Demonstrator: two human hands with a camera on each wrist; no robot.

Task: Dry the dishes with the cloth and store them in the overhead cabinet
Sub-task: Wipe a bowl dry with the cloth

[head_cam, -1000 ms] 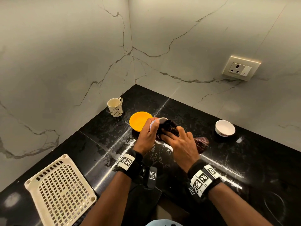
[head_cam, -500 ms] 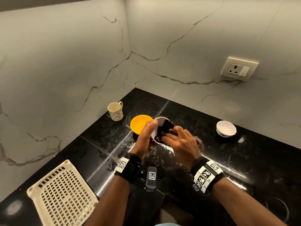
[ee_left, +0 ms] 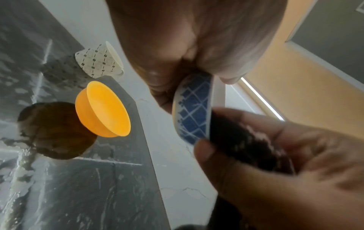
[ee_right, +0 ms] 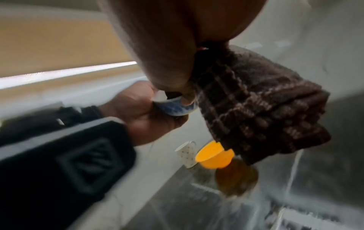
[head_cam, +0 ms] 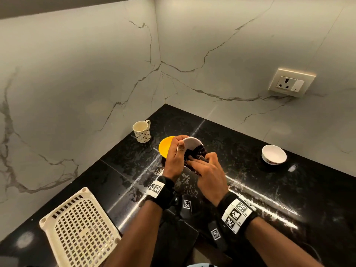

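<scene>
The cloth (head_cam: 196, 153) sits mostly hidden inside the blue-patterned bowl (head_cam: 191, 143) and under the right hand (head_cam: 210, 175). The left hand (head_cam: 174, 160) covers the bowl's rim at nine o'clock. The yellow bowl (head_cam: 164, 147) is half hidden behind that hand. The right wrist view is blurred throughout.

White perforated basket (head_cam: 81, 224) on black counter (head_cam: 269, 189); wall socket (head_cam: 290, 82).

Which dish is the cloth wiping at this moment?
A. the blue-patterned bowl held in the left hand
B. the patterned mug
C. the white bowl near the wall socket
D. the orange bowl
A: the left hand grips the blue-patterned bowl while the right hand presses the dark checked cloth into it.
</scene>
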